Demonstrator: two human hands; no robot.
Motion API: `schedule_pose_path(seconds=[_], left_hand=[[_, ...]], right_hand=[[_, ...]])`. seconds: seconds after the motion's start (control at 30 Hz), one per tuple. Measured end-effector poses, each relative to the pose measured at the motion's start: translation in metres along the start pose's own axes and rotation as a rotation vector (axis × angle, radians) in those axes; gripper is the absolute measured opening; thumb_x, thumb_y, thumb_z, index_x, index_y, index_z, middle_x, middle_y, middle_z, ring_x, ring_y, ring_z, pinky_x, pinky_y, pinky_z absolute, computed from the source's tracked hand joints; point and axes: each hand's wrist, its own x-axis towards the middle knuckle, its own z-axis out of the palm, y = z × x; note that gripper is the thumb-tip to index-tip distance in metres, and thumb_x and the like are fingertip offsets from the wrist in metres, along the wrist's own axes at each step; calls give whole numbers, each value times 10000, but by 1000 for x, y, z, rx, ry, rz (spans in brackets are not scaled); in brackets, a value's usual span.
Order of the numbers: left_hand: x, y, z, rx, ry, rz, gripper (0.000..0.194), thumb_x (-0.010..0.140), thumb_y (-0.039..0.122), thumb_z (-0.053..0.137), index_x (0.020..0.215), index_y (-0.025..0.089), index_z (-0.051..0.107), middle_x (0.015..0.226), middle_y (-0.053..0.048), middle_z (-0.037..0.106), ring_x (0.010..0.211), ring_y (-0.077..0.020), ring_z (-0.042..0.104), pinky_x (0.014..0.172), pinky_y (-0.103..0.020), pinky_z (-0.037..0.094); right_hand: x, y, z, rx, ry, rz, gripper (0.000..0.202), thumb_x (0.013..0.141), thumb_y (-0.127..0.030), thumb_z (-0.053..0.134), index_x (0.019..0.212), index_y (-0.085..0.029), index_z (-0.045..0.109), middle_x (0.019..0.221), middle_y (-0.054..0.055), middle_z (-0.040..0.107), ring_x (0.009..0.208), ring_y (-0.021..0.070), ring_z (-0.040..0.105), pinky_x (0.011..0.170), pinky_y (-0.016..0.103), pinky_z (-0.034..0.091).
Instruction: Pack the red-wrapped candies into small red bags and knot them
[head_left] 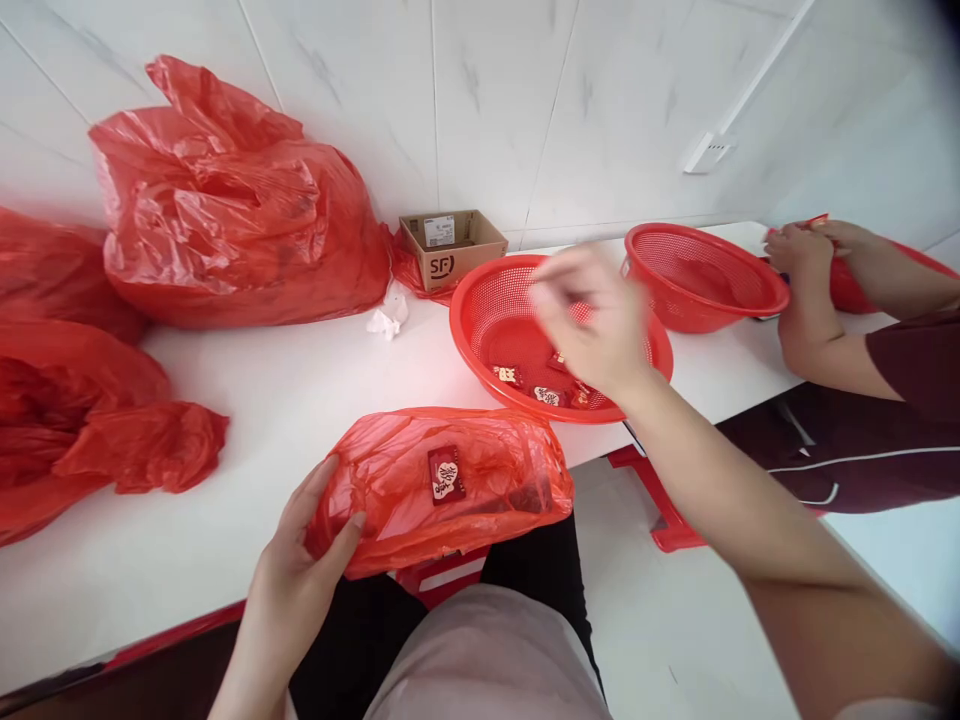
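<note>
My left hand (304, 555) grips the left edge of a thin red plastic bag (390, 530), its thumb in front and fingers behind. The bag's mouth gapes upward at the table's front edge, and a dark red packet (446, 475) with white lettering shows in it. Over the near red mesh basket (469, 330) hovers my right hand (592, 315), smeared by motion, so its fingers and anything in them cannot be made out. Several small red packets (551, 396) lie in the bottom of that basket.
Large filled red bags (240, 230) stand at the left and back of the white table (300, 375). An open cardboard box (454, 265) and crumpled white tissue (388, 315) are behind. A second red basket (675, 305) stands right, beside another person's hands (814, 245).
</note>
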Motion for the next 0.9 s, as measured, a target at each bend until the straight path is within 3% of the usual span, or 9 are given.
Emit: schedule_pose_path(seconds=[0.13,0.2,0.3,0.4,0.53,0.63,0.7,0.77,0.9], left_hand=[[-4,7,2,-12,11,-12,686,797,504,665,1420,282,487,1471,-43,497,1375,-292,427,1190,-467,263],[-7,9,3,-11,14,-20,706,792,515,666,1426,271,478,1466,-51,501,1374,-295,428,1189,-472,263],[-8,8,1,-21,11,-37,714,791,521,664,1432,275,468,1464,-54,503,1369,-300,433,1186,-477,268],[-6,3,-2,-27,15,-17,698,792,505,669,1427,292,473,1477,-40,489,1375,-297,428,1185,-472,274],[-3,0,-3,-41,42,5,677,792,468,677,1418,294,488,1474,-41,494,1385,-293,419,1192,-458,263],[-3,6,0,-52,62,-20,683,800,463,671,1427,269,481,1467,-64,502,1374,-298,435,1190,-461,263],[-3,11,3,-48,63,-16,693,803,455,671,1437,261,468,1479,-72,488,1384,-297,421,1186,-454,269],[-4,15,6,-31,52,-10,702,811,448,666,1451,258,448,1485,-75,481,1390,-291,414,1182,-442,278],[-6,16,6,-35,43,-8,707,815,451,666,1456,249,443,1475,-76,491,1375,-278,434,1177,-425,290]], right_hand=[[14,31,36,-304,-729,189,453,747,-248,726,1185,-270,617,1165,103,636,905,253,653,689,321,476],[15,44,50,-353,-847,266,399,728,-226,730,1116,-264,647,1166,115,632,926,285,654,714,346,477],[17,53,55,-287,-808,311,275,752,-207,702,1022,-235,655,1093,101,668,936,278,658,750,349,492],[24,50,42,-154,-741,361,194,878,-219,578,1066,-198,619,1114,103,687,904,212,679,742,306,528],[24,28,17,586,-594,499,262,954,-297,519,1165,-157,586,1155,134,692,829,163,706,710,286,583],[9,-2,12,891,-694,500,292,928,-325,586,1165,-159,619,1081,121,719,782,155,716,659,261,588],[-1,-22,16,866,-817,495,302,934,-323,580,1192,-171,623,1097,113,715,723,140,713,586,232,570],[-5,-34,20,728,-811,504,299,942,-305,564,1215,-194,615,1121,108,708,636,117,691,505,214,532],[6,-15,14,346,-492,467,241,950,-260,514,1167,-215,608,1062,86,718,585,108,648,480,228,480]])
